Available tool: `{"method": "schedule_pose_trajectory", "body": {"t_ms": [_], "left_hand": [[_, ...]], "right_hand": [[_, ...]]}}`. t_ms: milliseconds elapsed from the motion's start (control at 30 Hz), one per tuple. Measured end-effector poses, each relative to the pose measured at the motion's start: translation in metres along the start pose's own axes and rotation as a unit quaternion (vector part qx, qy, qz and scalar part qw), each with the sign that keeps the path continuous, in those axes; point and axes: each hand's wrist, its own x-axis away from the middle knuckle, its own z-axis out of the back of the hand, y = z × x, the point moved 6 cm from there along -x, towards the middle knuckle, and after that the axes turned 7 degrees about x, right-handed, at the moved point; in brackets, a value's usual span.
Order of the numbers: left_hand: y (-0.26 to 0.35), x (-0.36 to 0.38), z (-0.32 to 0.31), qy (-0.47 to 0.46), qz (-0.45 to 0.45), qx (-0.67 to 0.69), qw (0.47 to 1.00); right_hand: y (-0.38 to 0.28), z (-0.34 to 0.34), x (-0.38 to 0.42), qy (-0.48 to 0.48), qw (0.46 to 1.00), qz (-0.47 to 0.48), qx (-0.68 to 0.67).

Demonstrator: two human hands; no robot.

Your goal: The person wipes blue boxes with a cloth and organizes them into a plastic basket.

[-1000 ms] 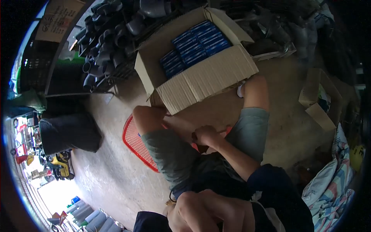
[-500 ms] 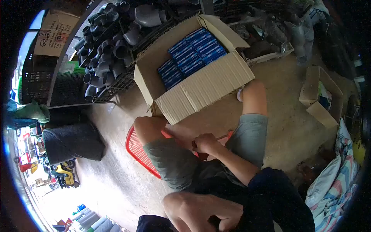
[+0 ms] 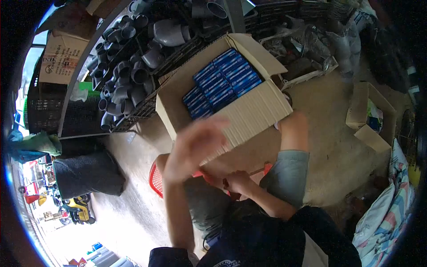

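My left hand (image 3: 198,144) is raised over the near left edge of the open cardboard box (image 3: 249,120). Motion smears its fingers, and whether they hold anything is unclear. Stacked blue-and-white small boxes (image 3: 222,80) fill part of the cardboard box. My right hand (image 3: 238,182) is low between my knees, its fingers closed round something dark that is mostly hidden. Beside it lie red parts I cannot identify. A red mesh basket (image 3: 155,180) shows past my left knee, partly covered by my leg.
Grey pipe fittings (image 3: 129,75) fill racks at the upper left. A tray of bagged parts (image 3: 307,73) stands behind the box. To the right are a smaller open carton (image 3: 360,111) and a striped sack (image 3: 384,209). A dark roll (image 3: 89,171) lies on the left.
My left hand has moved up and forward from near my body to the box's near edge. My right hand stays low between my knees. The view has shifted slightly.
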Motion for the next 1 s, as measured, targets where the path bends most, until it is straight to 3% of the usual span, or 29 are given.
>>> {"method": "schedule_pose_trajectory", "body": {"t_ms": [67,100,167,267,400,500,700,800,1000], "left_hand": [[-0.050,-0.055,0.044,0.068,0.003,-0.177,0.982],[-0.071,-0.076,0.056,0.065,0.012,-0.237,0.969],[-0.104,-0.110,0.073,0.060,0.026,-0.355,0.932],[-0.145,-0.136,0.076,-0.012,-0.028,-0.539,0.842],[-0.153,-0.158,0.072,-0.016,0.024,-0.552,0.833],[-0.149,-0.154,0.061,-0.013,-0.006,-0.616,0.788],[-0.145,-0.141,0.061,0.036,-0.040,-0.604,0.795],[-0.160,-0.147,0.071,0.014,0.051,-0.530,0.846],[-0.154,-0.143,0.069,0.053,0.090,-0.542,0.834]], "right_hand": [[-0.011,0.029,0.009,-0.025,0.992,-0.030,-0.124],[-0.013,0.033,0.012,0.019,0.988,-0.015,-0.155],[-0.016,0.048,0.011,0.047,0.990,-0.001,-0.136],[-0.009,0.040,0.005,0.074,0.994,0.027,-0.077],[0.002,0.006,-0.012,0.012,1.000,0.016,0.017],[0.005,-0.008,-0.011,-0.090,0.996,0.007,-0.007],[-0.003,0.000,-0.009,-0.014,0.999,0.024,0.041],[0.003,-0.022,-0.014,-0.051,0.998,0.007,0.043],[0.003,-0.023,-0.010,-0.007,1.000,-0.004,-0.014]]}}
